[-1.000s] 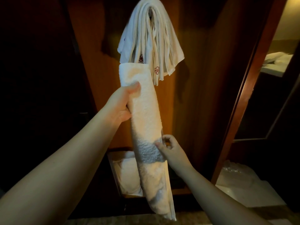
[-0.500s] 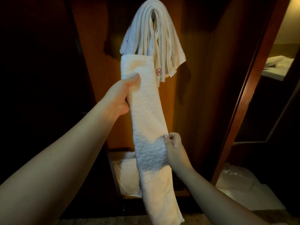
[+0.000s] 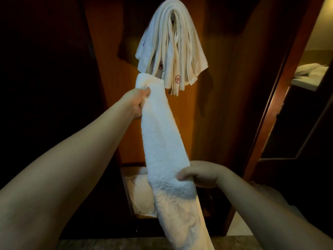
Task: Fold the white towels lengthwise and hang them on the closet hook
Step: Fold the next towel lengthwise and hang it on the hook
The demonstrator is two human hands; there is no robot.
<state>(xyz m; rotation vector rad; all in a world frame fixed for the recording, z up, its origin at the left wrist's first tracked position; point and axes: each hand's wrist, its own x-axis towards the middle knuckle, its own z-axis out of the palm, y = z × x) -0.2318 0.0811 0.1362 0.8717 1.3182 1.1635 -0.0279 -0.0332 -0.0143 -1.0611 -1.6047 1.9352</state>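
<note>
A long white towel, folded into a narrow strip, hangs upright between my hands. My left hand grips it near its top end. My right hand grips its right edge lower down, fingers curled round the cloth. The towel's lower end drops out of view at the bottom. Above it, several folded white towels with small red emblems drape over the closet hook, which shows only as a dark glimpse between the folds.
The wooden closet back panel stands behind the towels, with a dark door at left. A low shelf holds a white bundle. At right a wooden frame borders a lit room with white linens.
My left hand has slid up to the towel's top end and lowered it slightly. My right hand has closed round the towel's right edge and pulled it nearer to me.
</note>
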